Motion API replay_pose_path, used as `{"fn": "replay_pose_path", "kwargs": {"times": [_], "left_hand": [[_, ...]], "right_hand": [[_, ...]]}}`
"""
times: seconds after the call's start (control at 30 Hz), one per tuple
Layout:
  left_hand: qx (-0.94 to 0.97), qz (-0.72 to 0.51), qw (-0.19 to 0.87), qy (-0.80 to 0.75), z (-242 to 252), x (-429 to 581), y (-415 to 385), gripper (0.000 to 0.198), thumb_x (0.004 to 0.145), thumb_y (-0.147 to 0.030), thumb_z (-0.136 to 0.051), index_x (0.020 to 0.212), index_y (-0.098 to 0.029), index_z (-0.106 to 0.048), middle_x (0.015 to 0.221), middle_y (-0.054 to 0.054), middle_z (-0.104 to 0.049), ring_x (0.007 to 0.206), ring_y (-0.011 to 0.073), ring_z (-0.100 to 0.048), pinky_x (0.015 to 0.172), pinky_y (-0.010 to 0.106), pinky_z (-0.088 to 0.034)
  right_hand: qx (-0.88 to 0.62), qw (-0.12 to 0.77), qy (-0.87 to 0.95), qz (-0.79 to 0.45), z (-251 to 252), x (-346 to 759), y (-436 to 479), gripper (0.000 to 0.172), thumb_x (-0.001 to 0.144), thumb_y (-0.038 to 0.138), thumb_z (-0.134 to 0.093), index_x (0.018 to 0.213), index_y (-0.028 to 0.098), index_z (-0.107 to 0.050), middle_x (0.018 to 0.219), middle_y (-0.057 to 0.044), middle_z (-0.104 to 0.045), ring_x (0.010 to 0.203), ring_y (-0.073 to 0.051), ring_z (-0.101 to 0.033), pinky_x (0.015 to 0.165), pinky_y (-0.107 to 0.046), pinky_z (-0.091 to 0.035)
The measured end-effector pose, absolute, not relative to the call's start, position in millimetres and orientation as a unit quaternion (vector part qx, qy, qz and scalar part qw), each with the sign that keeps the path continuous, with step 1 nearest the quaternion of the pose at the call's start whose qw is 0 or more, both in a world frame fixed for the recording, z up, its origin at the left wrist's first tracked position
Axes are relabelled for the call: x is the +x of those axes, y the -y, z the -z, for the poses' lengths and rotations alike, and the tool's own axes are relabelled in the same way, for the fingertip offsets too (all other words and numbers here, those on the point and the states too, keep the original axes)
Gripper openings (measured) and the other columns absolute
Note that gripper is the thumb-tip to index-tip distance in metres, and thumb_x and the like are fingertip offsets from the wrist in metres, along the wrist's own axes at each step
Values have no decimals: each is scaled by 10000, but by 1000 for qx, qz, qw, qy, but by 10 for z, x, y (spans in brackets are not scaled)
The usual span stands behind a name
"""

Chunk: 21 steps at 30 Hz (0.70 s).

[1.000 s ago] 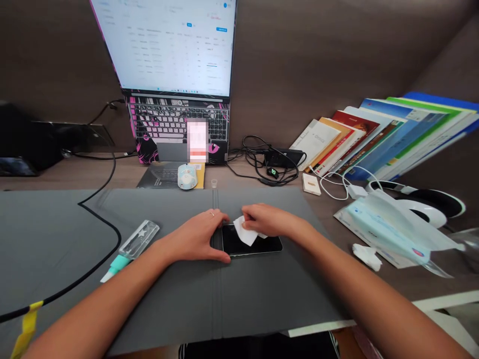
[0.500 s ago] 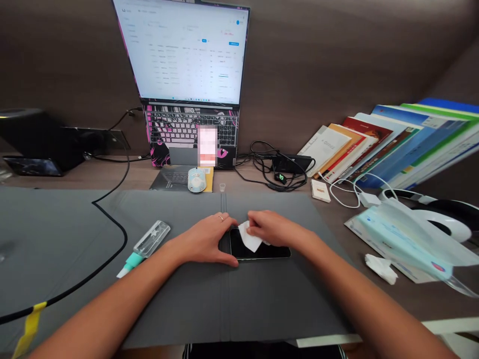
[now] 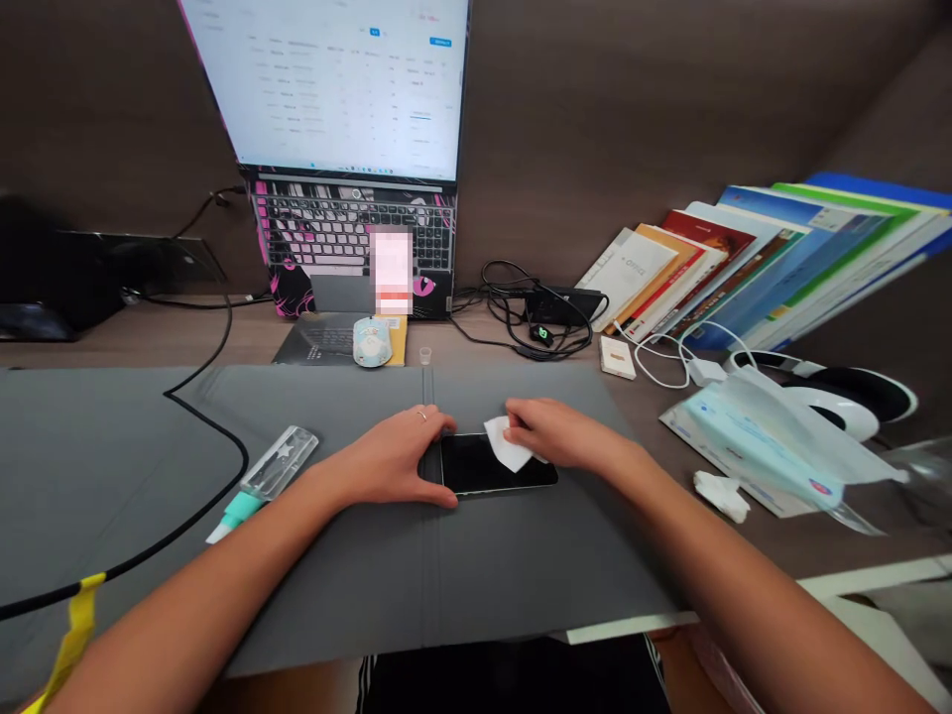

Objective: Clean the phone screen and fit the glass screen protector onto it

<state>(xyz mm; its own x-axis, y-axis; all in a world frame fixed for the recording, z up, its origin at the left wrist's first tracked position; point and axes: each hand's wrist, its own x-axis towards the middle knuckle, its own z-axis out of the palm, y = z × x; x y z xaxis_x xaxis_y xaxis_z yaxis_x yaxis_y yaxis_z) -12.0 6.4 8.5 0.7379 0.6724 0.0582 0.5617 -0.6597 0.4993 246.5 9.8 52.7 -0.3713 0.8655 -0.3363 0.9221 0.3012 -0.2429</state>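
Note:
A smartphone (image 3: 468, 468) with a dark screen lies face up on the grey desk mat (image 3: 521, 575). My left hand (image 3: 394, 461), wearing a ring, holds its left end, thumb at the near edge and fingers at the far edge. Pinched in my right hand (image 3: 554, 433) is a white tissue (image 3: 507, 446), which rests against the right half of the screen. Beside my left forearm lies a clear spray bottle (image 3: 284, 464) with a mint-green neck, and my arm covers a little of its side.
Behind the mat stand an open laptop (image 3: 357, 238) and a mouse (image 3: 372, 342). A black cable (image 3: 242, 456) crosses the mat's left side. Leaning books (image 3: 714, 263), a charger (image 3: 565, 307), headphones (image 3: 840, 397), a light-blue plastic packet (image 3: 766, 441) and a crumpled tissue (image 3: 721, 494) are at right.
My right hand has slid the tissue rightward over the phone screen, baring more of its left half. My left hand keeps its hold, and the whole view has shifted slightly.

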Motion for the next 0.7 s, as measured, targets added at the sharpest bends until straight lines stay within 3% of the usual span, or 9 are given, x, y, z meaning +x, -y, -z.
{"fn": "replay_pose_path", "kwargs": {"times": [0.13,0.27,0.5,0.7], "left_hand": [[888,-131,265,-351,-66,-115,-59,886,709,-603,-804,1415,-214,-436,1188,94,-634,1064,293,-613,895,408,-495],[889,-144,270,-341,-44,-119,-65,885,704,-604,-808,1412,-220,-443,1324,120,-605,1181,327,-588,977,445,-480],[904,-107,239,-338,-62,-138,-62,785,771,-643,-742,1372,-204,-493,1130,82,-599,1031,273,-588,884,394,-486],[914,-85,224,-326,-85,-134,-68,755,808,-657,-704,1389,-210,-523,1128,71,-561,1037,253,-562,902,382,-470]], "right_hand": [[531,64,-822,197,-484,2061,-137,83,955,261,-530,928,209,-589,910,-58,-683,858,-189,-600,670,-272,-326],[508,58,-837,195,-465,1833,-147,119,967,275,-517,1000,204,-607,980,-73,-697,913,-202,-609,690,-278,-333],[538,81,-816,195,-494,2415,-157,84,941,272,-551,920,204,-595,859,-58,-674,788,-189,-582,645,-278,-318],[557,87,-801,200,-543,2815,-126,149,946,276,-514,808,220,-507,775,-35,-628,713,-176,-543,626,-275,-317]]}}
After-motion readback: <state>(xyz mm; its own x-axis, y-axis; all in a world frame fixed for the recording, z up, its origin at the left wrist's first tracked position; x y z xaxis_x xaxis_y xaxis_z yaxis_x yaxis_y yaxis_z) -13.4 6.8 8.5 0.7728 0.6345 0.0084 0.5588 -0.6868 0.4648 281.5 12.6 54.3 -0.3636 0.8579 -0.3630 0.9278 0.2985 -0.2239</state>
